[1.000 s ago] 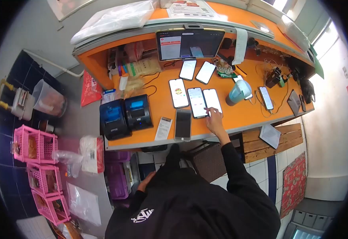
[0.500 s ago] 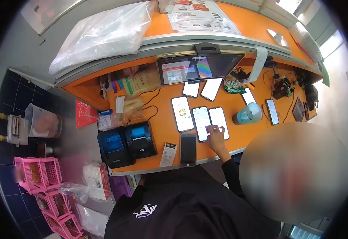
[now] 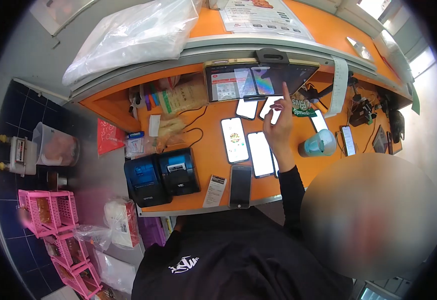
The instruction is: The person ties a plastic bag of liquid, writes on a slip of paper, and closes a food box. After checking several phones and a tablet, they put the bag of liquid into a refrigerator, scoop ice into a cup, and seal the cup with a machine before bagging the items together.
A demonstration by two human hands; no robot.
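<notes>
My right hand (image 3: 280, 125) is raised over the phones, holding nothing. Its index finger points at the lower part of the mounted tablet (image 3: 230, 84), while the other fingers are partly curled. Below the hand, a phone with a white screen (image 3: 261, 155) lies beside a phone showing a round logo (image 3: 234, 141), and another lit phone is mostly covered by my wrist. Two more lit phones, one of them a phone (image 3: 247, 108) under the tablet, lie further back. A dark-screened phone (image 3: 240, 186) rests near the front edge. Only a sliver of my left hand (image 3: 180, 223) shows below the counter edge, its fingers hidden.
Two receipt printers (image 3: 178, 172) stand at the left, by a printed receipt (image 3: 215, 191). To the right are a teal-tinted cup (image 3: 318, 143), another lit phone (image 3: 348, 140) and cables. A paper strip (image 3: 338, 87) hangs from the shelf. Pink baskets (image 3: 53, 212) stand at far left.
My right hand has moved up from the middle phone to the tablet, index finger now extended. The middle phone's screen has turned plain white. A white slip now shows on the right printer.
</notes>
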